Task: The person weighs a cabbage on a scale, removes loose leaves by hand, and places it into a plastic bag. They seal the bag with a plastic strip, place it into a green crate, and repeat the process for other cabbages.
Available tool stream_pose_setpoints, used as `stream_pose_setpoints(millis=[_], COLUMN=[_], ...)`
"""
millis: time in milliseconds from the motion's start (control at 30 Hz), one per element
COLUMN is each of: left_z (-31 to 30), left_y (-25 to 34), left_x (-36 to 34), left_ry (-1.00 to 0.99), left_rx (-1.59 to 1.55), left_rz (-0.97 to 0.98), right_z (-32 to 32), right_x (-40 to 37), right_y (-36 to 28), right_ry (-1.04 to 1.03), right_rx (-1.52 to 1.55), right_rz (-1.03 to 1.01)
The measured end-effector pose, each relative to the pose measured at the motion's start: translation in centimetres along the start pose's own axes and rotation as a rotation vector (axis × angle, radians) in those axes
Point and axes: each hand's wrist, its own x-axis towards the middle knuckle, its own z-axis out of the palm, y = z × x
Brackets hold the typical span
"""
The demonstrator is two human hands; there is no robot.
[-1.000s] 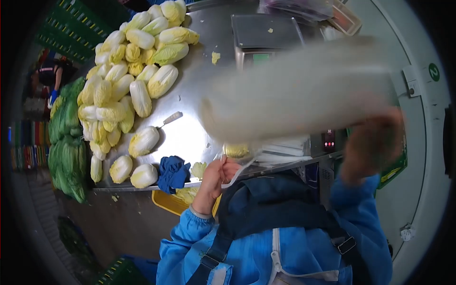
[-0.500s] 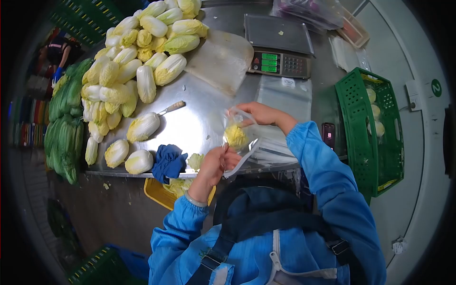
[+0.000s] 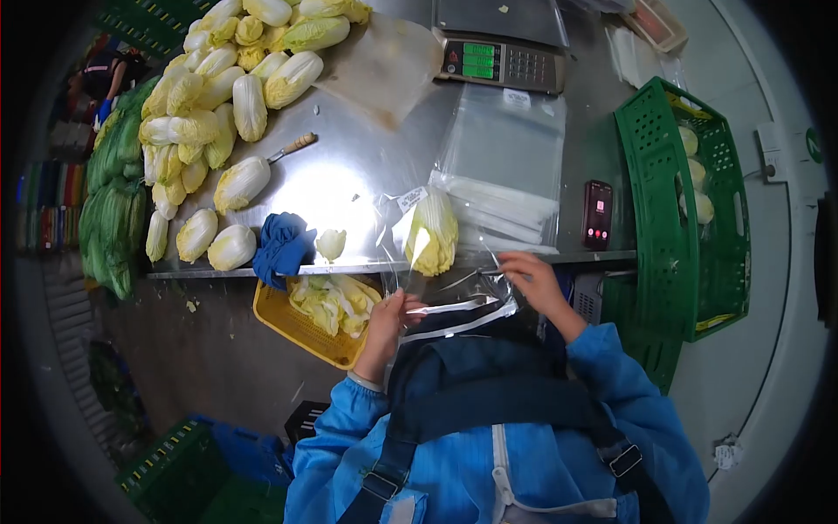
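Observation:
A yellow-white napa cabbage [image 3: 432, 233] lies inside a clear plastic bag [image 3: 463, 306] at the front edge of the steel table. The bag's open end hangs toward my body. My left hand [image 3: 393, 323] is closed on the left side of the bag's mouth. With fingertips pinched, my right hand [image 3: 530, 278] holds the right side of it. A white label [image 3: 412, 199] shows at the far end of the bag. A small pale cabbage heart [image 3: 331, 245] and a blue cloth [image 3: 283, 248] are left of the bag.
Cabbages [image 3: 196, 109] are piled at the left beside green net bags [image 3: 113, 210]. A knife [image 3: 292, 148] touches a loose cabbage. Flat plastic bags [image 3: 511, 140] lie below the scale [image 3: 502, 63]. A phone [image 3: 597, 214], a green crate [image 3: 650, 218] and a yellow basket [image 3: 301, 332] are nearby.
Both hands have moved down toward my body, and the right hand has come out of the bag to its rim. The cabbage now lies stretched out in the bag. The view has shifted.

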Motion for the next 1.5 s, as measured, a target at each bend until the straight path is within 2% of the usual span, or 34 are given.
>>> stream_pose_setpoints(millis=[33, 133, 167, 200, 267, 333, 367, 467, 500, 533, 567, 600, 633, 700, 767, 833, 933, 967, 1033, 1067, 1133, 1167, 1200, 1233, 1267, 1300, 1333, 1367, 1400, 1433, 1467, 1500], left_z=[1.0, 1.2, 0.8, 0.6, 0.3, 0.4, 0.2, 1.8, 1.6, 1.2, 0.7, 0.2, 0.0, 0.1, 0.1, 0.0, 0.2, 0.3, -1.1, -1.7, -2.0, -2.8, -3.6, -4.6, -6.3, -8.3, -9.2, -6.9, -5.4, -4.3, -3.5, -3.0], left_y=[0.9, 1.2, 0.5, 0.1, -0.1, 0.0, -0.2, 2.5, 2.8, 2.4, 1.9, 1.3, 0.6, 0.3, 0.2, 0.0, 0.2, 0.3, -0.1, -0.1, 0.7, 0.9, 1.2, 1.5, 0.6, -1.7, -3.0, -1.5, -0.2, 1.0, 1.9, 2.5], left_x=[-1.5, -3.6, -3.7, -4.0, -4.3, -4.4, -4.1, -6.4, -6.4, -6.3, -6.1, -5.8, -5.5, -5.8, -5.7, -5.7, -5.8, -5.8, -5.7, -5.6, -5.8, -5.7, -5.4, -5.1, -3.8, -2.2, -1.3, -2.5, -2.8, -2.8, -3.0, -3.1], left_ry=[0.026, 0.010, -0.007, -0.025, 0.000, 0.062, 0.039, 0.017, -0.019, -0.016, -0.014, -0.015, 0.019, 0.021, 0.045, 0.052, 0.110, 0.140, 0.047, -0.007, -0.076, -0.133, -0.192, -0.251, -0.105, 0.044, 0.193, 0.439, 0.434, 0.422, 0.401, 0.301], left_rx=[-0.017, -0.080, -0.083, -0.082, -0.052, -0.001, -0.003, -0.170, -0.253, -0.247, -0.238, -0.226, -0.162, -0.163, -0.196, -0.226, -0.180, -0.148, -0.106, -0.079, 0.034, 0.031, 0.033, -0.115, 0.096, 0.301, 0.508, 0.888, 1.057, 1.224, 1.387, 1.522], left_rz=[-0.030, -0.078, -0.071, -0.064, -0.039, -0.016, -0.019, -0.123, -0.159, -0.151, -0.138, -0.121, -0.090, -0.072, -0.057, -0.074, -0.048, -0.030, -0.025, -0.021, -0.034, -0.052, -0.068, -0.144, -0.002, 0.132, 0.271, 0.479, 0.702, 0.932, 1.165, 1.220], right_z=[0.4, 0.9, 0.9, 1.2, 0.5, -1.5, -2.3, -1.1, 0.3, 2.0, 4.0, 6.1, 8.9, 12.8, 14.7, 15.3, 11.8, 9.5, 4.9, 2.4, -3.2, -6.7, -9.0, -9.5, -9.3, -8.1, -6.8, -5.5, -3.9, -2.1, -0.3, 0.8], right_x=[-0.6, -1.6, -1.8, -2.2, -2.9, -3.2, -3.4, -3.2, -2.9, -2.4, -2.1, -1.4, -0.8, -0.3, -0.1, -0.1, 0.4, -0.6, -3.1, -4.7, -9.9, -14.5, -17.0, -17.4, -17.1, -14.9, -11.7, -9.6, -6.1, -3.4, -1.5, 0.0], right_y=[0.3, -1.8, -2.7, -3.1, -2.2, -2.8, -3.9, -8.0, -9.6, -10.9, -11.7, -11.9, -11.0, -10.6, -9.5, -9.4, -11.2, -12.2, -11.3, -8.1, 1.0, 6.8, 8.5, 7.1, 6.2, 4.0, 1.0, 0.5, -2.9, -4.7, -5.2, -5.5], right_ry=[0.096, -0.006, -0.201, -0.249, -0.231, -0.207, -0.127, 0.106, 0.040, -0.042, -0.143, -0.254, -0.252, -0.321, -0.388, -0.465, -0.809, -0.720, -0.718, -0.602, -0.770, -1.084, -1.414, -1.641, -1.661, -1.461, -1.118, -0.672, -0.313, -0.180, -0.194, -0.206], right_rx=[0.214, 0.462, 0.387, 0.412, 0.543, 0.389, 0.202, -0.321, -0.246, -0.296, -0.284, -0.320, -0.320, -0.380, -0.441, -0.508, -0.376, -0.193, -0.319, -0.371, -0.882, -1.134, -1.162, -1.074, -1.004, -0.995, -1.019, -0.988, -0.914, -0.861, -0.835, -0.804], right_rz=[0.066, 0.561, 0.566, 0.599, 0.546, 0.508, 0.503, -0.168, -0.272, -0.453, -0.528, -0.544, -0.573, -0.498, -0.488, -0.546, -0.589, -0.700, -0.619, -0.637, -0.274, -0.028, 0.226, 0.420, 0.494, 0.414, 0.255, -0.082, -0.296, -0.405, -0.539, -0.673])
